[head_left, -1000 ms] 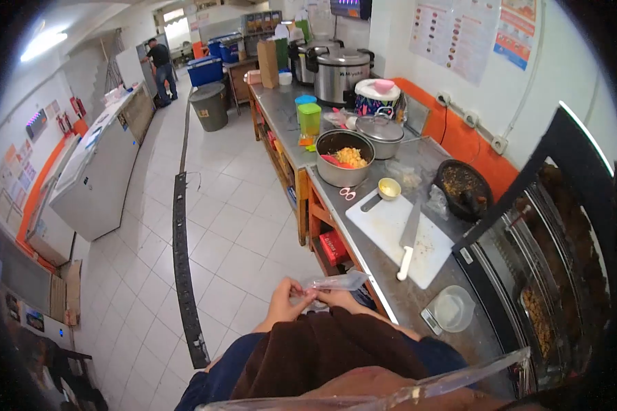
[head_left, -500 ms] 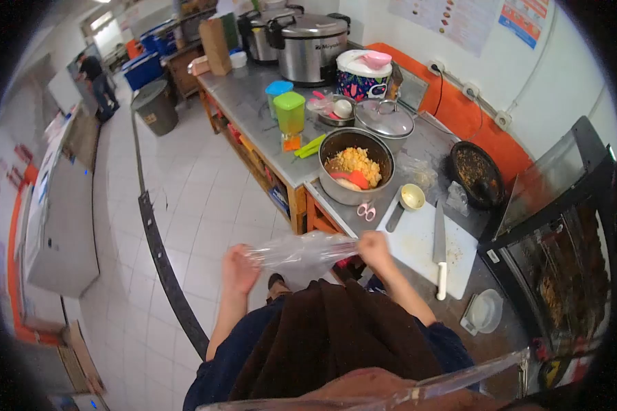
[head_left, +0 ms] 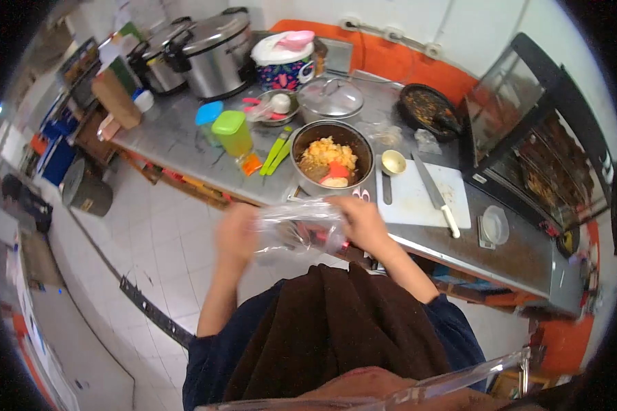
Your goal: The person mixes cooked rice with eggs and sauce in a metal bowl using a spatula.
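Observation:
A clear plastic bag (head_left: 295, 222) is stretched between my two hands, in front of the counter's edge. My left hand (head_left: 236, 233), blurred by motion, is closed on its left end. The right end is gripped by my right hand (head_left: 358, 222). Just beyond the bag stands a pot (head_left: 300, 144) with yellow-orange food (head_left: 330, 154) and a red utensil (head_left: 338, 170) inside. A white cutting board (head_left: 418, 205) to the right bears a knife (head_left: 435, 188) and a small bowl (head_left: 393, 162).
On the metal counter (head_left: 178, 157) are a green-lidded container (head_left: 232, 133), green utensils (head_left: 277, 152), a glass lid (head_left: 330, 98), a dark mortar (head_left: 428, 109) and large cookers (head_left: 216, 58). A display case (head_left: 528, 130) stands right. A person (head_left: 27, 202) is at the far left.
The view has turned to the right, so the counter lies more squarely ahead. The bag, still held in both hands, is now in front of the pot, and my hands are slightly closer together.

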A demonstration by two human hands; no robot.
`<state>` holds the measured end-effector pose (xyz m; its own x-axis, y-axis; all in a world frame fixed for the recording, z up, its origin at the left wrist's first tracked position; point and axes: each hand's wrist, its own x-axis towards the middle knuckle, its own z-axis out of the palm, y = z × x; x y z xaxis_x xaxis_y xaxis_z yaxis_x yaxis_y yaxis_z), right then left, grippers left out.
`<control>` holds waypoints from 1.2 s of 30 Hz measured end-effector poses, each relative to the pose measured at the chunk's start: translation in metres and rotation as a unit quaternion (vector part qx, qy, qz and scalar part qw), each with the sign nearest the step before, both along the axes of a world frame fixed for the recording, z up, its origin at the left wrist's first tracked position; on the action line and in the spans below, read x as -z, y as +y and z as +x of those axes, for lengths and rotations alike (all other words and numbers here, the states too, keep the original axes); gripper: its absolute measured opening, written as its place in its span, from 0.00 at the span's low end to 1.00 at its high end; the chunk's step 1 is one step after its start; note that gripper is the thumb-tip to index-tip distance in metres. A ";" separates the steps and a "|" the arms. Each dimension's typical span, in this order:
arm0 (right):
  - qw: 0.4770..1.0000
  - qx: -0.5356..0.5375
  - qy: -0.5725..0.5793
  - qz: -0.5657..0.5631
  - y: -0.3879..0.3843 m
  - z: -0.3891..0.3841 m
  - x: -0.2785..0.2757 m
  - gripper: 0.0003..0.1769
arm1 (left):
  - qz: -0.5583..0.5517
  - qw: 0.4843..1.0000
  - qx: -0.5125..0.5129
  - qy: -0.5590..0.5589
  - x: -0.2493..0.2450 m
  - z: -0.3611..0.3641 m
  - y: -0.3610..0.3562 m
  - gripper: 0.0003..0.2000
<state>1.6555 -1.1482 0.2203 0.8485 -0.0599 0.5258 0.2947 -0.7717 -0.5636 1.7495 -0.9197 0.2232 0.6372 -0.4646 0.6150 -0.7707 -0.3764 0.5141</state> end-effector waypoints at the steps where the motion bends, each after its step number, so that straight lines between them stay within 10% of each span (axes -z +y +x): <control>1: 0.999 0.034 0.003 -0.014 -0.015 -0.008 -0.007 0.22 | -0.007 0.995 -0.097 -0.023 0.000 0.019 0.015 0.08; 7: 0.984 0.139 0.097 -0.047 -0.032 -0.045 -0.029 0.26 | -0.120 0.983 -0.141 -0.017 0.014 0.032 0.001 0.08; 9: 0.977 0.141 0.130 -0.095 -0.019 -0.044 -0.031 0.35 | -0.195 0.964 -0.057 0.174 0.022 0.035 -0.018 0.08; 12: 0.984 0.050 0.036 -0.167 0.005 -0.025 -0.027 0.40 | -0.061 0.986 -0.026 0.150 0.014 0.012 -0.063 0.11; 14: 0.995 -0.024 0.087 -0.039 0.012 -0.010 -0.022 0.35 | 0.018 0.989 0.134 0.068 -0.008 -0.006 -0.088 0.12; 19: 0.999 0.012 0.020 -0.029 -0.042 -0.011 -0.029 0.28 | -0.034 0.990 0.040 -0.132 -0.028 0.024 -0.084 0.10; 28: 0.981 0.180 -0.065 0.045 -0.111 -0.037 -0.035 0.16 | -0.100 0.983 -0.152 0.007 -0.007 0.056 -0.053 0.08; 31: 0.848 0.119 -0.126 0.501 -0.120 -0.025 -0.028 0.07 | 0.010 0.991 -0.069 -0.113 -0.015 0.038 -0.089 0.14; 36: 0.930 -0.027 -0.010 0.367 -0.086 -0.012 -0.030 0.11 | 0.009 0.987 0.144 -0.069 -0.014 0.009 -0.162 0.19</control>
<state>1.6434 -1.2341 0.2504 0.8508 -0.3671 0.3759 0.3382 -0.1650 -0.9265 1.7588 -1.0820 0.2369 0.3883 -0.6253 0.6769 -0.9091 -0.1400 0.3923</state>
